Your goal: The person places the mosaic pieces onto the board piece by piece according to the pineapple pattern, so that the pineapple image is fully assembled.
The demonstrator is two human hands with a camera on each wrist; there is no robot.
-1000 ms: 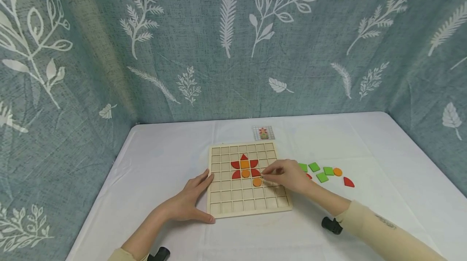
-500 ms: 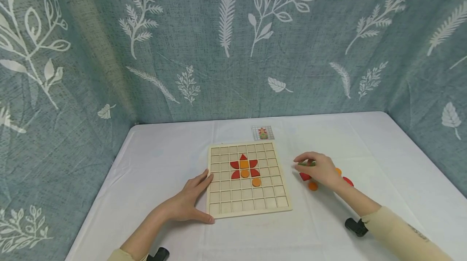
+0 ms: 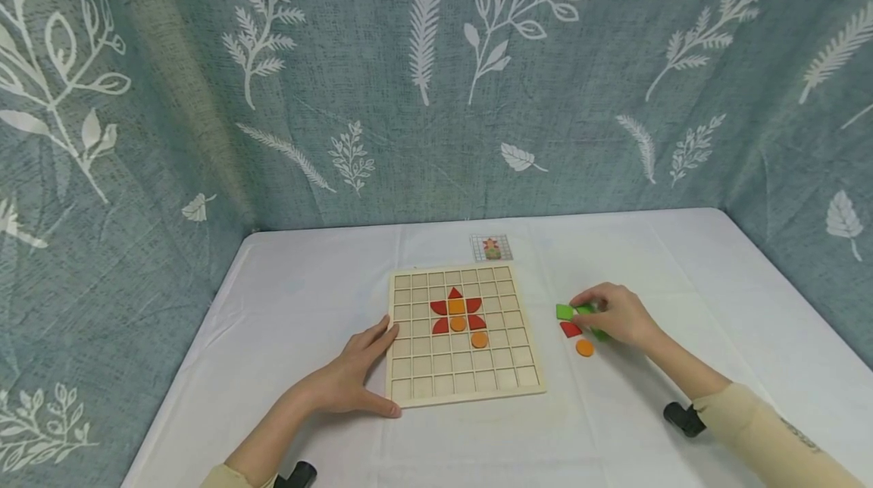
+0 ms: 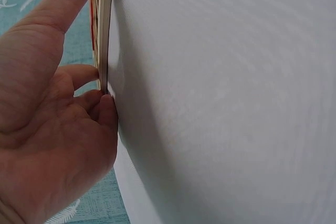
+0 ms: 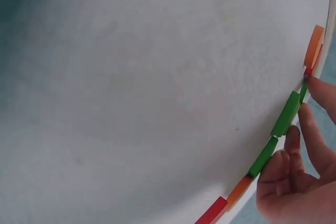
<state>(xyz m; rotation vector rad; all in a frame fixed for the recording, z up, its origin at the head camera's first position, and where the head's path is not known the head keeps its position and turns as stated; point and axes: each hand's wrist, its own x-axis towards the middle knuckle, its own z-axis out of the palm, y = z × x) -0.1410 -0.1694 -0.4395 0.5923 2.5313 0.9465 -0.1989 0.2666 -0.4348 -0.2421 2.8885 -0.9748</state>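
My left hand rests spread against the left edge of a wooden grid board, thumb at its near left corner. The left wrist view shows the fingers touching the board's side. On the board, red petal-shaped tiles and a red triangle surround an orange square and an orange disc. A second orange disc lies nearer and to the right. My right hand, right of the board, has thumb and forefinger around a green square tile at table level.
Beside the right hand lie another green tile, a red tile and an orange disc. Some pieces are hidden behind that hand. A small picture card with a grid and flower lies beyond the board. A patterned curtain surrounds the white-covered table.
My right hand has left the board and moved right to the loose tiles, where it has shifted slightly further right. The left hand stays at the board's edge.
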